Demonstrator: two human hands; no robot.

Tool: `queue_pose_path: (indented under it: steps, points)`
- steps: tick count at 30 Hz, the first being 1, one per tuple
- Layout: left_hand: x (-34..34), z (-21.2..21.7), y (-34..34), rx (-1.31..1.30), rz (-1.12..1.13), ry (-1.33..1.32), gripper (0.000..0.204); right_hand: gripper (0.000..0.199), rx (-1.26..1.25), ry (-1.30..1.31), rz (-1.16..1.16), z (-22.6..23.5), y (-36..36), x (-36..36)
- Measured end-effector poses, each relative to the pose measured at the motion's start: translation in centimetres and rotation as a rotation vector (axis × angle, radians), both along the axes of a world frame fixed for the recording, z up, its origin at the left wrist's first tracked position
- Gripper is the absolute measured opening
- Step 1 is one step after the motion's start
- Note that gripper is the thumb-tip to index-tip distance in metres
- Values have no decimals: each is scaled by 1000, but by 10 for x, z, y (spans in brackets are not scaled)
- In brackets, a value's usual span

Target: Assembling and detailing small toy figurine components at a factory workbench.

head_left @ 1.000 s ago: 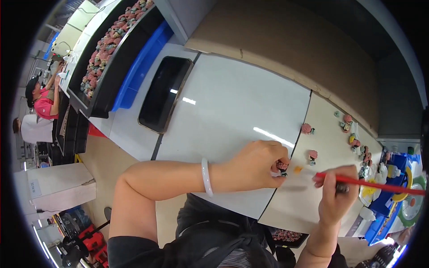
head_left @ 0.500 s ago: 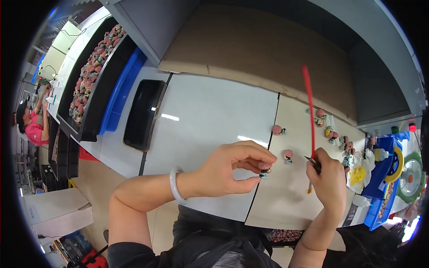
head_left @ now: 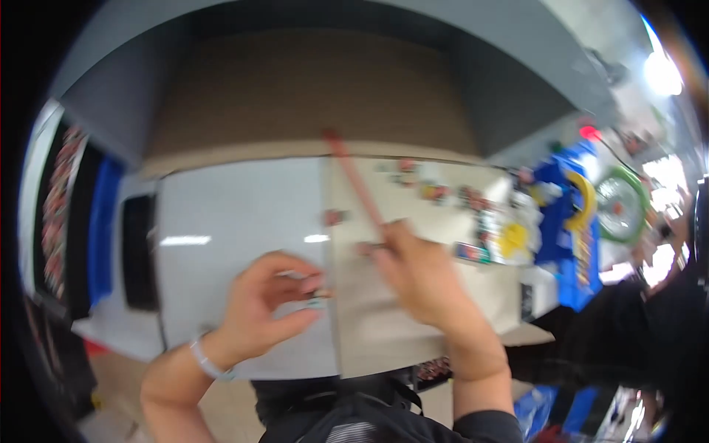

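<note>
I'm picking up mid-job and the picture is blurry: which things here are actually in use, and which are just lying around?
In use:
- left hand, pinching a small piece at its fingertips
- right hand, holding a thin red stick
- beige mat under both hands

Lying about:
- small painted pieces along the mat's far edge
- black tray at left
- blue bins at right

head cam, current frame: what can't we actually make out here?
- Small pale object pinched in the left hand: head view, motion blur and the fingers hide its shape.
- Long thin red stick in the right hand: lower end hidden inside the fist.
- Row of small colourful pieces on the beige board: too blurred to identify.
- Dark rectangular tray at left: contents unreadable, bent by the fisheye rim.
</note>
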State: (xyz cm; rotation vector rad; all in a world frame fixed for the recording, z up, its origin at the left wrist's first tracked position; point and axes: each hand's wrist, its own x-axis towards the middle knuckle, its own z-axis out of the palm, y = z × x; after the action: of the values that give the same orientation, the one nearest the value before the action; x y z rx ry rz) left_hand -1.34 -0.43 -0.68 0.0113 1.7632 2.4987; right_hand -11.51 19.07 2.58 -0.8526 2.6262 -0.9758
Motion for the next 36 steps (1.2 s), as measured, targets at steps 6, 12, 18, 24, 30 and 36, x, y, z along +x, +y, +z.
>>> queue_pose_path:
  steps: [6, 12, 18, 24, 30, 36]
  points:
    - [1, 12, 7, 6, 29, -108, 39, 16, -98, 162, 89, -1, 4, 7]
    - [3, 3, 9, -69, 65, -191, 36, 31, 291, -27, 47, -18, 14, -9]
    - [-8, -13, 15, -204, -82, -123, 34, 28, 338, -57, -168, -7, 15, -14]
    - [-8, -12, 11, -214, -104, -209, 34, 22, 385, 34, 25, -12, 17, -14]
    - [-7, -15, 10, -337, -122, -174, 29, 8, -547, 63, 70, 0, 15, 14]
    - [-6, -14, 8, -324, -127, -226, 27, 11, -288, 249, 147, -15, -5, 10]
